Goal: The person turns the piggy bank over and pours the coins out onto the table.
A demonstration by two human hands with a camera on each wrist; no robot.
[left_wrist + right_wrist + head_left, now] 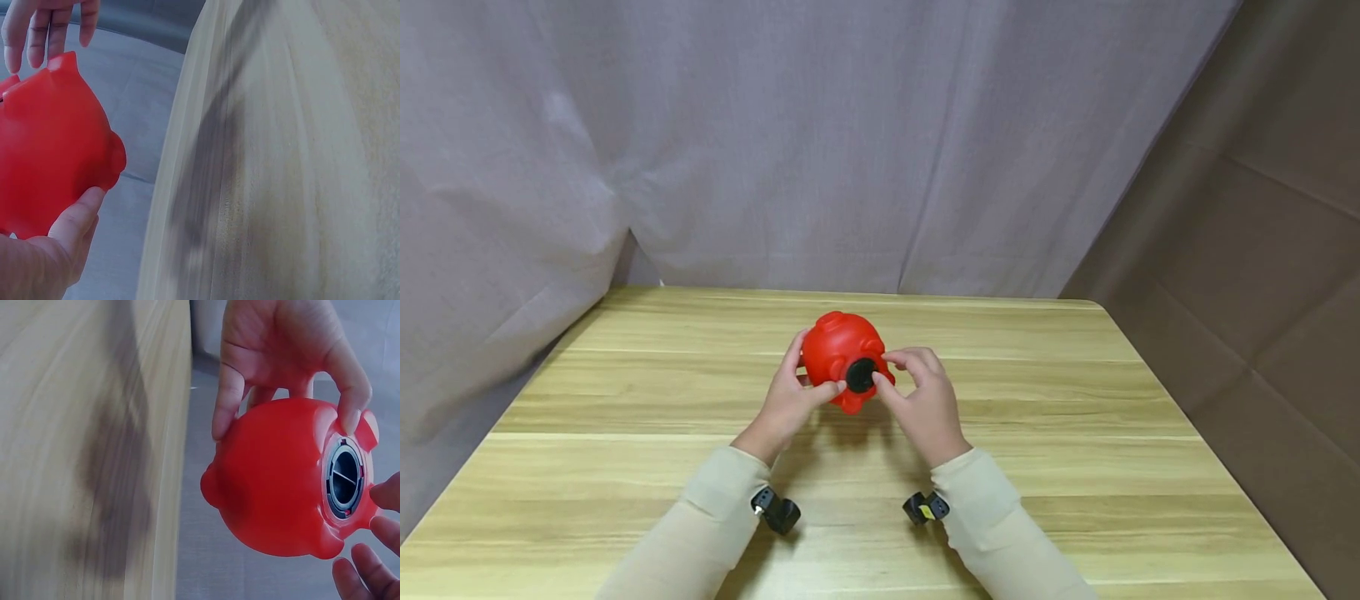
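1. We see a red piggy bank (838,354) held up above the wooden table (1075,433), near the table's middle, turned so its underside faces the person.
2. The left hand (790,396) grips the bank's body: in the right wrist view the thumb lies along the rim of the base and the other fingers curl round the far side.
3. In the underside sits a round black plug (861,375). The right wrist view shows it as a dark disc with a slot across it, set in a grey ring.
4. The right hand (921,400) is at that plug, fingers curled, with thumb and fingertips touching or almost touching its edge; we cannot tell whether they truly pinch it.
5. What the bank holds we cannot tell, since the plug covers the opening and the shell is opaque.
6. Both arms wear pale beige sleeves (1000,533), each with a small black camera at the wrist.
7. Grey curtains (775,150) hang behind the table.
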